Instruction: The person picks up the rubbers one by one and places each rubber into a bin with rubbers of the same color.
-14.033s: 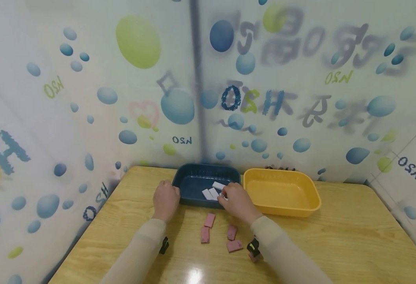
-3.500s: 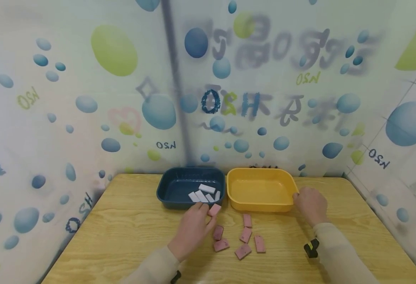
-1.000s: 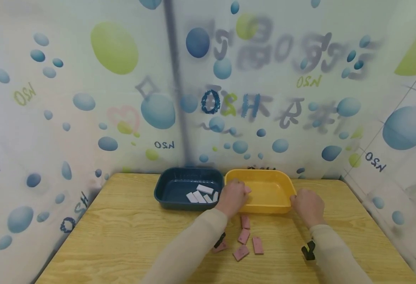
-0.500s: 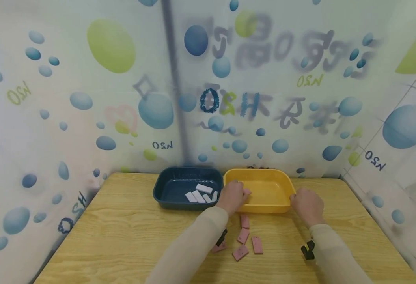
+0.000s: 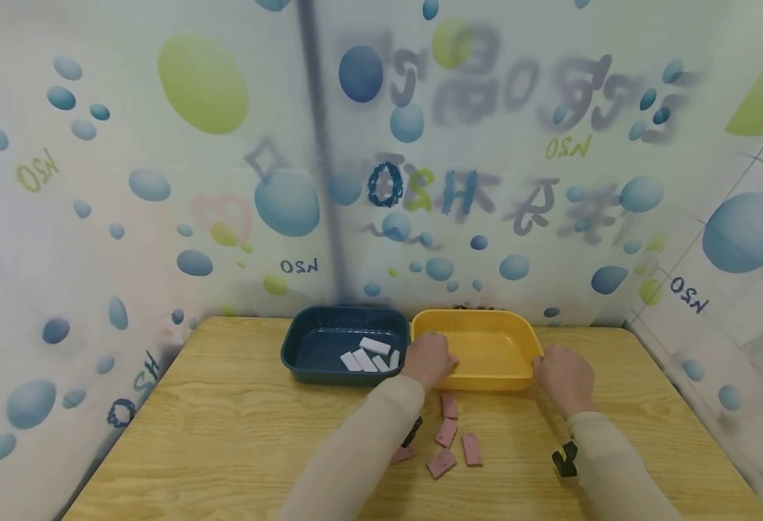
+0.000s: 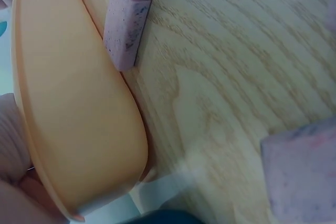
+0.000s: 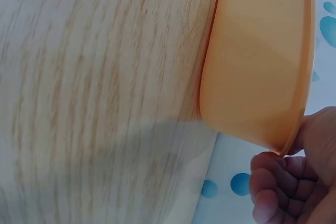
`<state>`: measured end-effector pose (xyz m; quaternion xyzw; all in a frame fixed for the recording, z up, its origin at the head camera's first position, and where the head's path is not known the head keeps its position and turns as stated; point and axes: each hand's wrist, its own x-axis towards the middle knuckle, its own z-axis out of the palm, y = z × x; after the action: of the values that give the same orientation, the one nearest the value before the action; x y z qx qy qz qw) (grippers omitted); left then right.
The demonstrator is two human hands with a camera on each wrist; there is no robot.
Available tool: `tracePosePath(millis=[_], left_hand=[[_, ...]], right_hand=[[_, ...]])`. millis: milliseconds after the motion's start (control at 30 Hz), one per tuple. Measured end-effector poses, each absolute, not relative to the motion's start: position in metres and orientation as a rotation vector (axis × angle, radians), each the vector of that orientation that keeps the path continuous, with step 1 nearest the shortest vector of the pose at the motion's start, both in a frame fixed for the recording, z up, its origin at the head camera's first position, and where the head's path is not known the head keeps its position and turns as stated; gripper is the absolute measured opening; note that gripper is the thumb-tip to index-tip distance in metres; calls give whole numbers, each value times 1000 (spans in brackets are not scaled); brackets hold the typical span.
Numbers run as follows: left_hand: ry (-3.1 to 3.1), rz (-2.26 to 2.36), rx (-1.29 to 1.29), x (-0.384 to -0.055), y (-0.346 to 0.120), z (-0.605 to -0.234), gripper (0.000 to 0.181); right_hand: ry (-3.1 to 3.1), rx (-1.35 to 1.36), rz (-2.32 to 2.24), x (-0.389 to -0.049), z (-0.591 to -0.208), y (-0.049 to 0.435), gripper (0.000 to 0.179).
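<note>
My left hand [image 5: 428,359] reaches over the near left rim of the yellow plastic bin [image 5: 485,382], its fingers curled down inside. Those fingers are mostly hidden, so I cannot tell whether they hold a pink block. My right hand [image 5: 565,378] grips the bin's right end; in the right wrist view the thumb lies over the rim and the fingers curl outside it. In front of the bin lie several pink, dark-specked, eraser-like blocks [image 5: 442,463], one partly covered by the left forearm. The left wrist view shows one pink block [image 6: 125,30] close beside the bin's wall.
A dark blue bin [image 5: 329,377] stands left of the yellow one, with several white blocks [image 5: 375,346] in its right part. Both bins are near the back edge of the wooden table [image 5: 225,434], before a patterned curtain [image 5: 524,181].
Since 3.5 seconds ago my left hand has carried a pink block from before the blue bin to the yellow bin. That block, visible half a second ago, is now out of sight.
</note>
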<state>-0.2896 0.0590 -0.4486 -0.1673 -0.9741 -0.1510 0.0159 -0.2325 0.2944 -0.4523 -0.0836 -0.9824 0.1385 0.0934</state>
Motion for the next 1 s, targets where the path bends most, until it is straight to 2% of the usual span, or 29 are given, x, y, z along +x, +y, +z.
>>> tracePosePath(millis=[1000], left_hand=[[-3021,-339,-480,-288,62,-455,35]], right_hand=[[-2879,-245,411,-231,-453,292,40]])
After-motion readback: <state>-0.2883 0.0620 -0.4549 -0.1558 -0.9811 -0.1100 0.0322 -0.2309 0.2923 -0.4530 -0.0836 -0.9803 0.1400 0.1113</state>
